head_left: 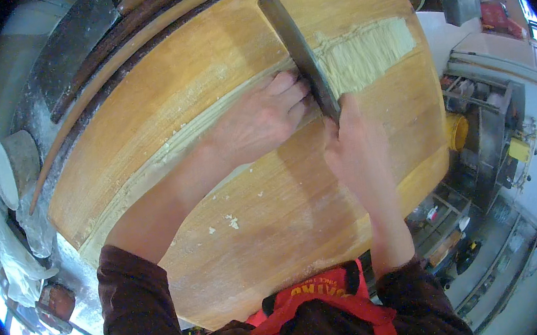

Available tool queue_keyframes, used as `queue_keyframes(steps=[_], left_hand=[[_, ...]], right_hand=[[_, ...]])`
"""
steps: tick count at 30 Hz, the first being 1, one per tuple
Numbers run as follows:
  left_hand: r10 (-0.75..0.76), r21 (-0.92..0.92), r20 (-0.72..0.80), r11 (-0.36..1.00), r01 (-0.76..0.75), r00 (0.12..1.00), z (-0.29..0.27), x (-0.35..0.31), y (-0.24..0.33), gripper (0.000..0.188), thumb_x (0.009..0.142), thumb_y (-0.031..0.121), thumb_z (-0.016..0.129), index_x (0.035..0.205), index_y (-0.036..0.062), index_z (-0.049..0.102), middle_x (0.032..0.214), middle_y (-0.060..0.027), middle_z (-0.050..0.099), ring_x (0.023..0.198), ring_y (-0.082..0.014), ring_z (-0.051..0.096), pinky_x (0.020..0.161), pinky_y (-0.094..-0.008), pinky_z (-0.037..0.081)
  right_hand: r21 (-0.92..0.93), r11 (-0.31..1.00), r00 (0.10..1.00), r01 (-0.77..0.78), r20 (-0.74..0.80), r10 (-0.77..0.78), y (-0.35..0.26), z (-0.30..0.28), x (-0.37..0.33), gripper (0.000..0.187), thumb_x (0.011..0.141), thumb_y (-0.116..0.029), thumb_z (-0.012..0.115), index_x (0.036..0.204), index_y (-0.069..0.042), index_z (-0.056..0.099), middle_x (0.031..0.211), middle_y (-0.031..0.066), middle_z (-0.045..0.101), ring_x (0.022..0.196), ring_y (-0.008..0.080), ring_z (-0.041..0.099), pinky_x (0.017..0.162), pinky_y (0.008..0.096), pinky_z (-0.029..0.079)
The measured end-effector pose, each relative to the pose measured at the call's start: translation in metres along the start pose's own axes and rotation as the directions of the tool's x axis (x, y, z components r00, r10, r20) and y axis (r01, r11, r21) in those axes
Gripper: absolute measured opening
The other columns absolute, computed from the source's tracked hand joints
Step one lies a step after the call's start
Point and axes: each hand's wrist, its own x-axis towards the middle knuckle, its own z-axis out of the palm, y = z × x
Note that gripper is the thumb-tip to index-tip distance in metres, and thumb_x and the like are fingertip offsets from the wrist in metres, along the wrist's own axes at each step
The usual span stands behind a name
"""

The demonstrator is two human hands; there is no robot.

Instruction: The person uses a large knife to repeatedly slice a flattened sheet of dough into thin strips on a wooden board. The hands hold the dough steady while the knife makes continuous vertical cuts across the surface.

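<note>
My right hand (358, 141) is closed around the handle end of a long, broad-bladed kitchen knife (297, 42). The blade points away from me and stands across a long strip of folded dough (167, 154). Just left of the blade, my left hand (262, 112) presses on the dough with bent fingers, the knuckles close against the steel. Right of the blade lies a bed of thin cut noodles (368, 53), side by side. How far the edge has sunk into the dough is hidden.
A large wooden board (274, 213) carries flour and dough crumbs (233, 222). Along its far left edge lies a long wooden rod (105, 73). A white tub (16, 163) and plastic bags (10, 253) stand left; a yellow bucket (456, 131) sits beyond the right edge.
</note>
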Motion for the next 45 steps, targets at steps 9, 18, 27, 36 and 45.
queue_keyframes(steps=[9, 18, 27, 36, 45], left_hand=[[-0.034, -0.031, 0.023, 0.999, 0.035, 0.999, -0.002, -0.002, 0.003, 0.035, 0.073, 0.013, 0.056, 0.105, -0.0012, 0.063, 0.107, -0.013, 0.059, 0.107, -0.0298, 0.052, 0.092, -0.0354, 0.046], [0.005, 0.033, 0.034, 0.999, -0.006, 0.999, -0.001, -0.001, 0.001, 0.032, 0.073, 0.013, 0.057, 0.1, -0.0028, 0.063, 0.108, -0.0105, 0.058, 0.105, -0.0237, 0.049, 0.091, -0.031, 0.044], [-0.04, -0.015, 0.047, 0.999, 0.041, 0.998, -0.002, -0.006, 0.003, 0.035, 0.072, 0.013, 0.057, 0.103, -0.0021, 0.063, 0.108, -0.0139, 0.058, 0.109, -0.0313, 0.052, 0.095, -0.0374, 0.044], [-0.01, -0.005, 0.005, 1.0, 0.011, 1.0, -0.002, -0.003, 0.002, 0.032, 0.072, 0.012, 0.057, 0.098, -0.004, 0.064, 0.105, -0.0111, 0.058, 0.106, -0.0252, 0.049, 0.092, -0.0306, 0.045], [-0.017, 0.059, 0.009, 0.998, 0.016, 1.0, -0.001, -0.01, 0.002, 0.031, 0.072, 0.013, 0.057, 0.097, -0.0042, 0.064, 0.105, -0.011, 0.058, 0.104, -0.0244, 0.05, 0.09, -0.0289, 0.045]], right_hand=[[0.077, 0.99, 0.987, 0.115, -0.122, -0.105, 0.01, -0.001, -0.027, 0.018, 0.081, -0.007, 0.059, 0.091, -0.002, 0.045, 0.077, 0.0194, 0.059, 0.07, 0.0403, 0.061, 0.059, 0.0468, 0.049], [-0.04, 0.997, 0.997, -0.071, 0.027, 0.073, -0.003, 0.002, 0.0, 0.02, 0.079, -0.006, 0.058, 0.091, -0.002, 0.044, 0.074, 0.0201, 0.059, 0.069, 0.0406, 0.061, 0.059, 0.0483, 0.048], [0.116, 0.991, 0.998, 0.064, -0.024, -0.062, 0.008, -0.008, -0.029, 0.019, 0.079, -0.005, 0.059, 0.09, -0.001, 0.044, 0.074, 0.0222, 0.058, 0.068, 0.0424, 0.06, 0.059, 0.0492, 0.047], [-0.01, 0.999, 0.997, 0.054, -0.056, -0.054, -0.002, 0.004, -0.002, 0.023, 0.079, -0.005, 0.059, 0.094, 0.0, 0.042, 0.076, 0.0222, 0.058, 0.072, 0.0414, 0.06, 0.062, 0.0494, 0.047], [0.023, 0.987, 0.985, 0.157, -0.071, -0.155, 0.007, -0.003, -0.032, 0.019, 0.082, -0.006, 0.057, 0.093, 0.0, 0.043, 0.074, 0.0215, 0.058, 0.069, 0.0416, 0.06, 0.061, 0.0487, 0.047]])
